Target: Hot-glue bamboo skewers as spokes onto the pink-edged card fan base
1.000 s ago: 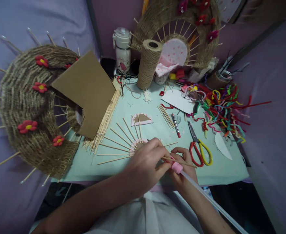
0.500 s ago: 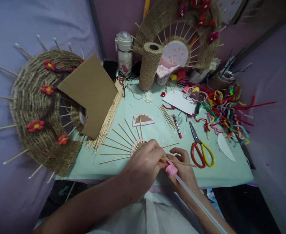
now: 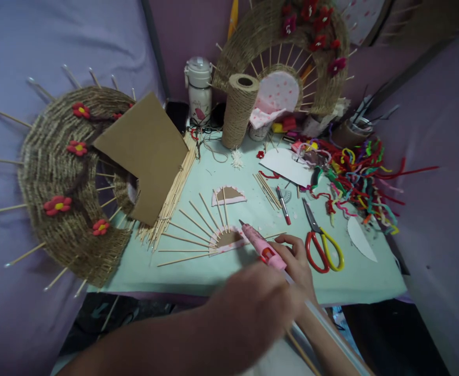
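The right hand (image 3: 300, 263) has its fingers clamped around the pink glue gun (image 3: 258, 240), whose tip is near the half-round cardboard (image 3: 227, 240) with fanned sticks (image 3: 182, 250) on the worktop (image 3: 159, 277). The left hand (image 3: 258, 305) is blurred; I cannot tell how its fingers are.

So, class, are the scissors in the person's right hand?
No, the scissors lie on the table, while the right hand holds the pink glue gun.
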Available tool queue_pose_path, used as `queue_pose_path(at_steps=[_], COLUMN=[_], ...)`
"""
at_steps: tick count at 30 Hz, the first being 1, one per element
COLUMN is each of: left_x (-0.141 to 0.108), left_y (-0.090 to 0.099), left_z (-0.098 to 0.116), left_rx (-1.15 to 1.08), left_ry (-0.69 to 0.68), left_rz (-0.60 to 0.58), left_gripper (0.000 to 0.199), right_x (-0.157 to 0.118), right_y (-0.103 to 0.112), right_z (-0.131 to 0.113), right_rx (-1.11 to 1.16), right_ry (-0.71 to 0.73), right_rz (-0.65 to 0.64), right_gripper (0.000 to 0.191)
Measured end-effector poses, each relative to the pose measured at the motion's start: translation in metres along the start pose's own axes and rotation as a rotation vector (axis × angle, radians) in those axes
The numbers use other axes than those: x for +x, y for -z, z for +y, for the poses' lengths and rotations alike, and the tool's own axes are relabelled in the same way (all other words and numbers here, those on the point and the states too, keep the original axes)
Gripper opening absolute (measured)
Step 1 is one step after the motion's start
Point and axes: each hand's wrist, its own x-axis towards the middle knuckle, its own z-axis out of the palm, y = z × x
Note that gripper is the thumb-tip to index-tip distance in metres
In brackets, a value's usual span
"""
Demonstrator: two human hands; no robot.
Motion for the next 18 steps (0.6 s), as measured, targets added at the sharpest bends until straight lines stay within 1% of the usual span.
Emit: queue_pose_path(at_steps=[1,2,3,5,7,11,14,17,18], left_x=[0.001,0.002,0.003,0.006,0.008,0.01,0.013,0.016,0.017], left_y=[-0.004,-0.009,-0.014,-0.024,-0.032,-0.039,-0.036,-0.03,-0.028], left_z=[0.007,0.013,0.017,0.021,0.02,0.013,0.011,0.01,0.01], left_rx=[0.04,0.13,0.196,0.293,0.321,0.354,0.35,0.335,0.328], left_ry=[-0.112,-0.224,-0.302,-0.382,-0.398,-0.45,-0.45,-0.419,-0.401], left_rz=[-0.042,-0.069,-0.075,-0.058,-0.018,0.033,0.057,0.085,0.079], left_gripper=[0.021,0.025,0.026,0.022,0.012,0.017,0.016,0.022,0.024], right_x=[0.002,0.003,0.004,0.004,0.003,0.003,0.004,0.006,0.006], right_y=[0.0,0.0,0.0,-0.003,-0.006,-0.012,-0.012,-0.011,-0.011], right_z=[-0.001,-0.003,-0.004,-0.007,-0.009,-0.011,-0.011,-0.01,-0.01], right_rx=[0.002,0.009,0.02,0.053,0.084,0.115,0.132,0.135,0.139], right_ry=[0.012,0.024,0.029,0.022,-0.011,-0.074,-0.124,-0.164,-0.168], right_rz=[0.021,0.037,0.051,0.08,0.109,0.141,0.16,0.159,0.151], right_gripper=[0.022,0.023,0.024,0.025,0.024,0.014,0.009,0.009,0.009])
